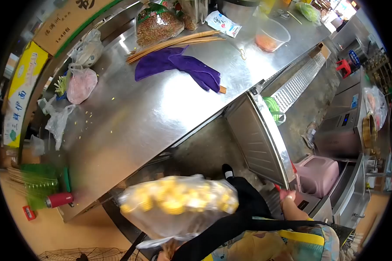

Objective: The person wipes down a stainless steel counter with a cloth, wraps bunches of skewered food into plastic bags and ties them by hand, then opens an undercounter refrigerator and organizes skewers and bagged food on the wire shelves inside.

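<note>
Low in the view, my left hand (166, 253) is closed around the gathered neck of a clear plastic bag (161, 224). Blurred yellow chunks that look like cut corn cobs (178, 195) fill the bag, which hangs out in front of my body. My right hand (290, 204) is at the lower end of a swung-out metal cabinet door (259, 139), its fingers curled on the door's edge. The cabinet's inside is hidden from this angle.
On the steel counter (130, 117) lie a purple cloth (174, 65), wooden skewers (178, 42), a bag of peanuts (159, 26), knotted plastic bags (82, 82) and a clear tub (272, 37). A pink stool (320, 174) stands beyond the door. One foot (227, 171) shows below.
</note>
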### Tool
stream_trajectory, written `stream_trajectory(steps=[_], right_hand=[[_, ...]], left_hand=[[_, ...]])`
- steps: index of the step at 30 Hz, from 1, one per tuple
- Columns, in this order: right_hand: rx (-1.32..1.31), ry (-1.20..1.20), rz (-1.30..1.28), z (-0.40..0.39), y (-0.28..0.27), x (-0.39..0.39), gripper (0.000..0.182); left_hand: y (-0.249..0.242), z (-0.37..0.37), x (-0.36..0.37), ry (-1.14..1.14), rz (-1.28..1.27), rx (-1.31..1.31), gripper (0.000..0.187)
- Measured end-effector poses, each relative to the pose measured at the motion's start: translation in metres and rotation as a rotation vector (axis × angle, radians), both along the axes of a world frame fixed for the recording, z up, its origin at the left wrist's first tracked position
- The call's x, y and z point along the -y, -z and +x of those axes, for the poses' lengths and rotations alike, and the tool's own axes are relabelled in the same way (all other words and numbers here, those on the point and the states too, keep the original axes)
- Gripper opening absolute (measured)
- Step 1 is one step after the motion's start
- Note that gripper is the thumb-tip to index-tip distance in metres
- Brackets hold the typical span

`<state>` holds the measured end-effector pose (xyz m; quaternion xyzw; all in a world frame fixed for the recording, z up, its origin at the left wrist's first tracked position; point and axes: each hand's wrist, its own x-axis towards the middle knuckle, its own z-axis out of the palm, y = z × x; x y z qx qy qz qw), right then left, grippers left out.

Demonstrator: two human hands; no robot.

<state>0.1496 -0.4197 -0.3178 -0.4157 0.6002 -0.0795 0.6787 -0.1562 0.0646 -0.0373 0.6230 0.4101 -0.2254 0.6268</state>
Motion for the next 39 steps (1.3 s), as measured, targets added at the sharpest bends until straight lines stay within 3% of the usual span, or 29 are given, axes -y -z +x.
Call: stream_trajectory(steps=[1, 3, 4, 5, 6, 7, 9, 12, 16, 17, 19, 20, 23, 25, 27, 28, 33, 35, 39], right_hand=[[0.019, -0.083, 0.024, -0.020, 0.014, 0.015, 0.048], [-0.375, -0.113, -0.082, -0.052, 0.027, 0.012, 0.044], [-0.481, -0.422, 0.037, -0.048, 0.009, -0.017, 0.042], [-0.452, -0.757, -0.021, -0.042, 0.015, -0.043, 0.041], [-0.050, -1.298, -0.290, -0.038, 0.012, -0.075, 0.032], [-0.188, -1.503, -0.412, -0.009, -0.028, -0.133, 0.022], [0.030, -1.610, -0.378, 0.024, 0.001, -0.173, 0.020], [0.265, -1.576, -0.321, 0.078, 0.039, -0.228, 0.017], [0.484, -1.616, -0.563, 0.131, 0.102, -0.265, 0.014], [0.481, -1.624, -0.505, 0.144, 0.106, -0.270, 0.013], [0.545, -1.461, -0.138, 0.162, 0.132, -0.273, 0.012], [0.547, -1.487, -0.097, 0.164, 0.125, -0.273, 0.012], [0.583, -1.589, -0.272, 0.166, 0.147, -0.265, 0.009], [0.589, -1.502, -0.150, 0.162, 0.147, -0.263, 0.011], [0.614, -1.549, -0.107, 0.167, 0.153, -0.256, 0.011], [0.601, -1.621, -0.030, 0.167, 0.149, -0.257, 0.012], [0.669, -1.922, 0.147, 0.160, 0.146, -0.280, 0.015], [0.611, -1.779, 0.332, 0.155, 0.147, -0.286, 0.015], [0.618, -1.712, 0.244, 0.151, 0.151, -0.291, 0.015]], left_hand=[[0.023, 0.003, 0.000, 0.019, -0.104, 0.001, 0.042], [0.075, 0.015, -0.002, 0.061, -0.262, 0.006, 0.045], [0.103, 0.025, -0.002, 0.075, -0.327, 0.011, 0.046], [0.134, 0.035, -0.001, 0.086, -0.374, 0.014, 0.047], [0.161, 0.044, -0.002, 0.088, -0.401, 0.018, 0.048], [0.186, 0.056, -0.003, 0.080, -0.418, 0.021, 0.049], [0.230, 0.085, -0.009, 0.046, -0.440, -0.001, 0.049], [0.267, 0.147, -0.024, -0.113, -0.517, -0.097, 0.044], [0.324, 0.192, -0.042, -0.023, -0.472, -0.012, 0.042], [0.331, 0.202, -0.047, -0.020, -0.459, -0.001, 0.042], [0.352, 0.215, -0.056, 0.106, -0.407, -0.021, 0.041], [0.360, 0.211, -0.062, 0.196, -0.365, -0.034, 0.043], [0.386, 0.200, -0.068, 0.140, -0.194, 0.058, 0.039], [0.392, 0.201, -0.078, 0.203, -0.208, 0.038, 0.038], [0.395, 0.191, -0.077, 0.546, 0.061, 0.333, 0.039], [0.373, 0.194, -0.080, 0.061, -0.300, -0.240, 0.040], [0.337, 0.176, -0.095, -0.014, -0.252, -0.250, 0.040], [0.340, 0.166, -0.090, -0.055, -0.226, -0.241, 0.042], [0.348, 0.168, -0.088, -0.107, -0.217, -0.249, 0.043]])
